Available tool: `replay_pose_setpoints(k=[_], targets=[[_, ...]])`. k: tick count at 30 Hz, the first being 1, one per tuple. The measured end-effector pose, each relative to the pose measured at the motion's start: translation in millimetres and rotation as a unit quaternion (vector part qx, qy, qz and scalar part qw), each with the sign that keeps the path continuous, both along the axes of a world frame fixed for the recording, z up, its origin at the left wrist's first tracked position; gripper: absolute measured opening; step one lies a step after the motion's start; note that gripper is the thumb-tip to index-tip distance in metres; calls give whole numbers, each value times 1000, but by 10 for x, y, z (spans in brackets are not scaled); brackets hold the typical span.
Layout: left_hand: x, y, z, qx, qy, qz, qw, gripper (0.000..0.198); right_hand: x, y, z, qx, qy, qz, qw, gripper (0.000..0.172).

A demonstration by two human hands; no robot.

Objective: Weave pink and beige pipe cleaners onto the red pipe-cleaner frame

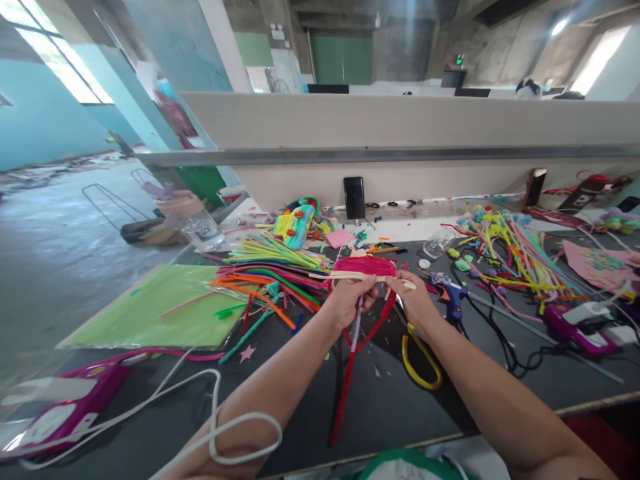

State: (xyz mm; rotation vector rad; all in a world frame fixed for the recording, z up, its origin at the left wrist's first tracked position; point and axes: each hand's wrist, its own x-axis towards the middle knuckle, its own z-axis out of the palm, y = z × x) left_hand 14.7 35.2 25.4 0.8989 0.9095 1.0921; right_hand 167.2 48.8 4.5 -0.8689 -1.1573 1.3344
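Observation:
Near the middle of the table, both hands hold a red pipe-cleaner piece [364,267] with a flat, filled-in upper part. A cream pipe cleaner [345,275] runs along its lower edge, its ends sticking out at both sides. My left hand [353,300] pinches the edge from the left, fingers closed. My right hand [409,295] grips the right side near the cream pipe cleaner's end. Red strands [345,393] and a pale lilac one hang below my hands. Yellow-handled scissors [423,363] lie beside my right wrist, their blades partly hidden.
Bundled pipe cleaners [280,260] lie left of my hands, near a green packet [150,303]. At right are a blue glue gun [453,297], more pipe cleaners [520,253] and a purple power strip [580,327]. A phone [355,198] leans on the partition. A white cable [215,413] crosses my left forearm.

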Motion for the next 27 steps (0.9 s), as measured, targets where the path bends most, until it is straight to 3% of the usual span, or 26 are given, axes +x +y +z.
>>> replay_pose_setpoints(k=[10,18,23,27], targets=[[-7,-11,1,0,33,24,999,35,-1,-7,-41,-6,-10,37,999,29],[-7,-4,-12,-6,12,5,1000,35,0,-22,7,-12,-20,39,999,32],[-28,10,-19,-7,10,53,998,34,111,45,39,18,-77,76,994,27],[-43,12,-1,2,4,82,997,33,190,109,46,51,-120,39,991,25]])
